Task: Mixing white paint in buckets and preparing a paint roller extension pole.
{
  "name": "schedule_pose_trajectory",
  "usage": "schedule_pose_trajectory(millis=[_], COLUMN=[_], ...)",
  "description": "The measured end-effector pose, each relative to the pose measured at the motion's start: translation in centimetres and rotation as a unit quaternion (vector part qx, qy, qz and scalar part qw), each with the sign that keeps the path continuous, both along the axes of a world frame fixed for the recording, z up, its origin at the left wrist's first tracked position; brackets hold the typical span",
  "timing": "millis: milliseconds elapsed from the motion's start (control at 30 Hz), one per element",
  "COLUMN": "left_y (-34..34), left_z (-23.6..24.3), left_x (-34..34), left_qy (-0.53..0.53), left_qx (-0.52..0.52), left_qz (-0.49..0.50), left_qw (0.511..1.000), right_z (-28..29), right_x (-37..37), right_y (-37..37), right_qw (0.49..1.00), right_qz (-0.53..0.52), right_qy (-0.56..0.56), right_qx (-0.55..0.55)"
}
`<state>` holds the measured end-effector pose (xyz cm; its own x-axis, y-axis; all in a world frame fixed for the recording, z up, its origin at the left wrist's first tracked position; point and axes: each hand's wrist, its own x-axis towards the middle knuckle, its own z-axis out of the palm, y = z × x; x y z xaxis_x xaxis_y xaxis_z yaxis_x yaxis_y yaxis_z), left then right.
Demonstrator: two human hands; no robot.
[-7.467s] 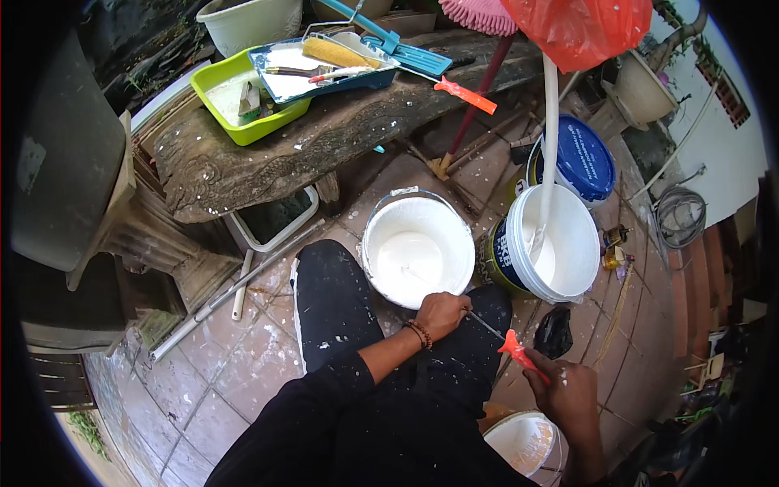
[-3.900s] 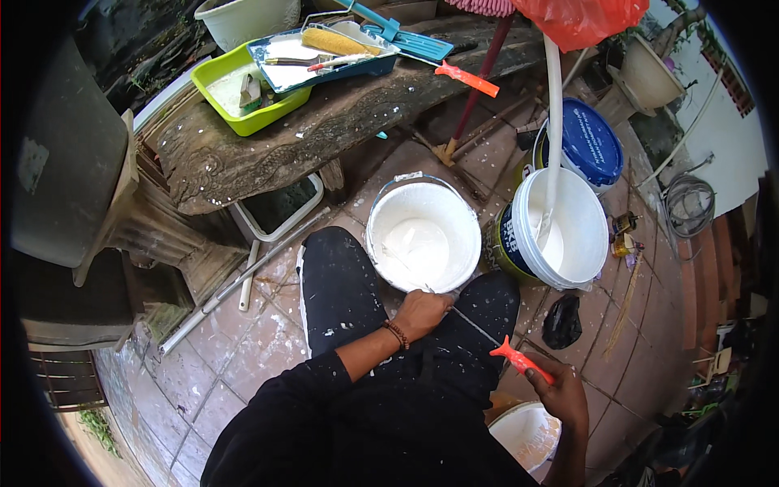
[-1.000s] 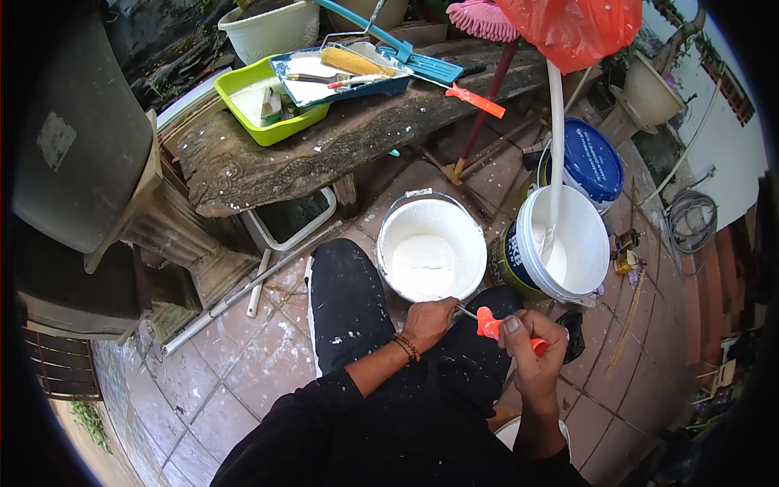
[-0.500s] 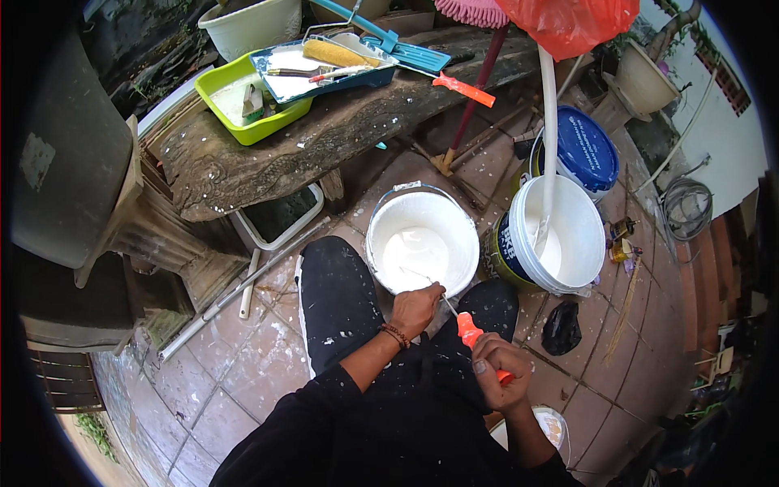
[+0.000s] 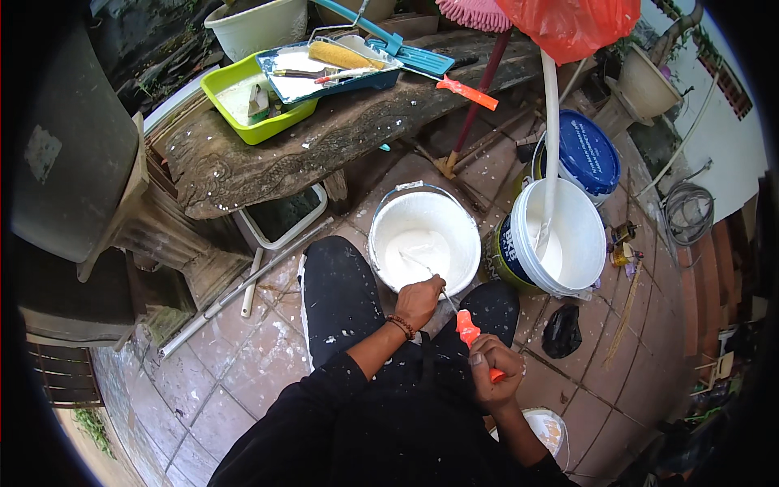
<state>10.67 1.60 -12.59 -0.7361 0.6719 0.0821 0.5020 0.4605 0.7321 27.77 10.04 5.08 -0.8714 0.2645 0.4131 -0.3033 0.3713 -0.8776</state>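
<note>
Between my knees stands a white bucket [image 5: 462, 243] with white paint [image 5: 415, 253] in its bottom. Across its near rim runs an orange-handled metal rod [image 5: 466, 326], shaped like a paint roller frame, its thin bent end over the paint. Whether the tip touches the paint I cannot tell. My right hand [image 5: 495, 369] is closed round the orange handle, to the right of my lap. My left hand [image 5: 419, 300] pinches the thin metal shaft by the bucket's near rim; my palm and some fingertips are hidden.
On the wooden bench [image 5: 341, 158] sit a green tray [image 5: 284, 128] and a blue paint tray [image 5: 381, 79] with a yellow roller [image 5: 345, 55] and brushes. A larger bucket [image 5: 596, 252] holding a pale pole [image 5: 552, 122], and a blue-lidded bucket [image 5: 590, 150], stand to the right. A black bag [image 5: 561, 331] lies nearby.
Both hands still hold the rod. My right hand has shifted slightly left and the left hand slightly up and right, while the rod's far end has moved up a little in the bucket.
</note>
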Motion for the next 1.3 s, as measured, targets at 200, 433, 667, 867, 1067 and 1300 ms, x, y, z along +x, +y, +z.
schedule_pose_trajectory(millis=[200,433,667,867,1067,1300], left_y=[-0.4,-1.3,0.3,2.8,3.8,1.1], left_z=[1.9,3.9,3.1,0.8,0.4,2.1], left_x=[1.5,1.6,-0.1,-0.7,0.1,1.9], left_qy=[-0.019,-0.014,0.024,0.042,0.009,-0.054], left_qx=[0.003,-0.028,0.004,0.027,0.069,0.028], left_qz=[-0.021,-0.045,-0.052,-0.068,-0.068,-0.062], left_qw=[1.000,0.998,0.998,0.996,0.995,0.996], right_z=[3.3,4.6,1.2,-1.6,-1.0,2.4], right_x=[-0.6,-0.1,2.1,4.3,4.9,3.4], right_y=[-0.6,1.8,3.9,2.8,2.7,0.8], right_qw=[0.993,0.958,0.905,0.912,0.964,0.960], right_qz=[-0.094,-0.197,-0.252,-0.253,-0.179,-0.234], right_qy=[0.000,0.002,0.046,0.072,0.034,0.014], right_qx=[-0.073,-0.209,-0.340,-0.315,-0.194,-0.150])
